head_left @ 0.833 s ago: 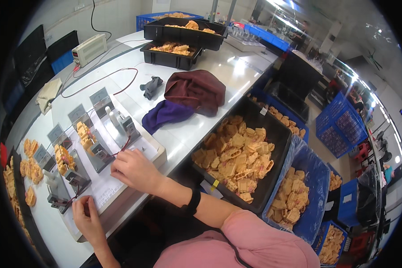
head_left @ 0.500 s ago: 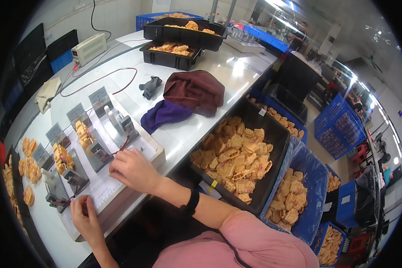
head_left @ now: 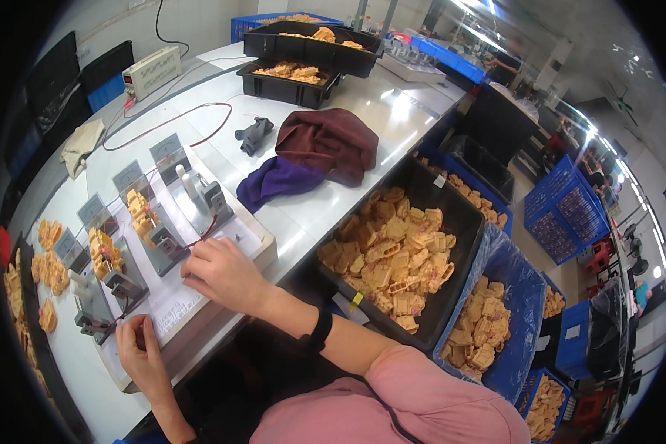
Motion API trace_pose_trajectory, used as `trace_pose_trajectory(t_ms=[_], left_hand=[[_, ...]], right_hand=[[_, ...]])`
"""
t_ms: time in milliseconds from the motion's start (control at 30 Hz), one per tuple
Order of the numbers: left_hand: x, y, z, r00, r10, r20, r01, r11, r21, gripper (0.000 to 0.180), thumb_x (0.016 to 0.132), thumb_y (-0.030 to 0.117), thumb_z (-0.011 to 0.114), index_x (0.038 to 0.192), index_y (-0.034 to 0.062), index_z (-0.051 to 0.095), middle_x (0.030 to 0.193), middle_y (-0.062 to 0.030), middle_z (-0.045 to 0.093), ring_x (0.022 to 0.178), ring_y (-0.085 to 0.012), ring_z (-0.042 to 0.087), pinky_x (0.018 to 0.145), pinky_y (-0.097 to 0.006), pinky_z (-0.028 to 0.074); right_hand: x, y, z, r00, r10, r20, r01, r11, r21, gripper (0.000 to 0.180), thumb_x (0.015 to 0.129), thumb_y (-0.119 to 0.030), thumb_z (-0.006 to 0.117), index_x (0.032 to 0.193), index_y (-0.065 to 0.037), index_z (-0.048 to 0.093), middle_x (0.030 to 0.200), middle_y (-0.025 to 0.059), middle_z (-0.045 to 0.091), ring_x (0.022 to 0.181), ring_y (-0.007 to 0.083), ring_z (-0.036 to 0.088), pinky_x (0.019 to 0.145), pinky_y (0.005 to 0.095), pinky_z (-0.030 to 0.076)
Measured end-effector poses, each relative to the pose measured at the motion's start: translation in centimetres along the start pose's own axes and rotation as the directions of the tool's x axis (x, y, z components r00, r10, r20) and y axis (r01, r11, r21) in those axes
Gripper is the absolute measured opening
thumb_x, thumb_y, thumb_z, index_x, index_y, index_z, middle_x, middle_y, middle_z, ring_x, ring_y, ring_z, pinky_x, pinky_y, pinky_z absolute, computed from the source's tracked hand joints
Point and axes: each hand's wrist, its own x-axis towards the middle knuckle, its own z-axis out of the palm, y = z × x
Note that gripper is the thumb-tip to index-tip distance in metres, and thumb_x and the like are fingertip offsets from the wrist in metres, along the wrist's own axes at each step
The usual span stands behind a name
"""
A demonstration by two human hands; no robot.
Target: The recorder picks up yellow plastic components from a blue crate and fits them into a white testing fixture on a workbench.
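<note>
My left hand (head_left: 143, 357) is at the near edge of a white board (head_left: 172, 325), beside the leftmost test fixture (head_left: 90, 314); a gap shows between its thumb and index finger, and nothing shows in it. My right hand (head_left: 226, 275) rests over the board with its fingers curled, near a dark red wire (head_left: 209, 231); whatever its fingertips hold, if anything, is hidden. Two middle fixtures carry yellow molded plastic parts, one part (head_left: 103, 253) on the left and another part (head_left: 140, 214) on the right. A fixture with white posts (head_left: 189, 183) stands at the far right. Small meters (head_left: 131, 179) stand behind the fixtures.
Yellow parts fill a black bin (head_left: 451, 300) and a blue lined bin (head_left: 522, 333) to my right. Loose parts (head_left: 49, 272) lie at the left. Brown cloth (head_left: 325, 144), purple cloth (head_left: 274, 181), stacked black trays (head_left: 288, 90) and a power supply (head_left: 152, 72) are farther back.
The whole view has shifted slightly. Both hands stay in nearly the same places on the board, and the parts on the fixtures have not moved.
</note>
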Motion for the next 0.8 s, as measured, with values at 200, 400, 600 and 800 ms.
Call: trace_pose_trajectory(t_ms=[200, 400, 600, 800], left_hand=[[0.2, 0.6, -0.1, 0.999, 0.037, -0.024, -0.036, 0.999, 0.031, 0.012, 0.097, 0.01, 0.065, 0.096, -0.0019, 0.065, 0.086, -0.0078, 0.055, 0.074, -0.0179, 0.054, 0.068, -0.03, 0.043], [0.1, 0.3, -0.2, 0.996, 0.073, -0.049, -0.068, 0.992, 0.11, 0.008, 0.091, 0.009, 0.07, 0.093, 0.0013, 0.069, 0.084, -0.012, 0.061, 0.075, -0.0283, 0.061, 0.069, -0.037, 0.048], [0.1, 1.1, -0.3, 0.999, 0.0, -0.046, 0.001, 1.0, 0.021, 0.008, 0.09, 0.009, 0.071, 0.092, 0.0012, 0.069, 0.085, -0.0106, 0.062, 0.071, -0.0229, 0.062, 0.066, -0.032, 0.048], [0.1, 1.0, -0.3, 0.998, -0.008, -0.059, 0.01, 1.0, 0.028, 0.009, 0.089, 0.011, 0.073, 0.092, 0.0039, 0.07, 0.082, -0.0079, 0.062, 0.074, -0.0233, 0.064, 0.066, -0.034, 0.05]], right_hand=[[0.1, 0.0, -0.3, 1.0, -0.004, -0.001, 0.004, 0.999, -0.036, 0.013, 0.085, -0.018, 0.074, 0.091, -0.01, 0.066, 0.093, 0.0044, 0.059, 0.096, 0.0253, 0.06, 0.085, 0.0394, 0.044], [0.4, -0.2, -0.3, 0.997, 0.012, 0.073, -0.009, 0.999, -0.043, 0.011, 0.084, -0.017, 0.075, 0.09, -0.008, 0.07, 0.089, 0.0072, 0.065, 0.09, 0.03, 0.063, 0.082, 0.0424, 0.047], [0.9, -0.7, -0.6, 0.996, -0.001, 0.092, 0.005, 0.999, -0.045, 0.01, 0.084, -0.014, 0.076, 0.092, -0.011, 0.071, 0.087, 0.0026, 0.062, 0.087, 0.0249, 0.061, 0.08, 0.0385, 0.045], [0.9, -0.7, -0.6, 0.995, 0.007, 0.095, -0.003, 0.999, -0.039, 0.01, 0.084, -0.013, 0.076, 0.092, -0.011, 0.071, 0.085, 0.0018, 0.062, 0.087, 0.024, 0.061, 0.08, 0.0372, 0.045]])
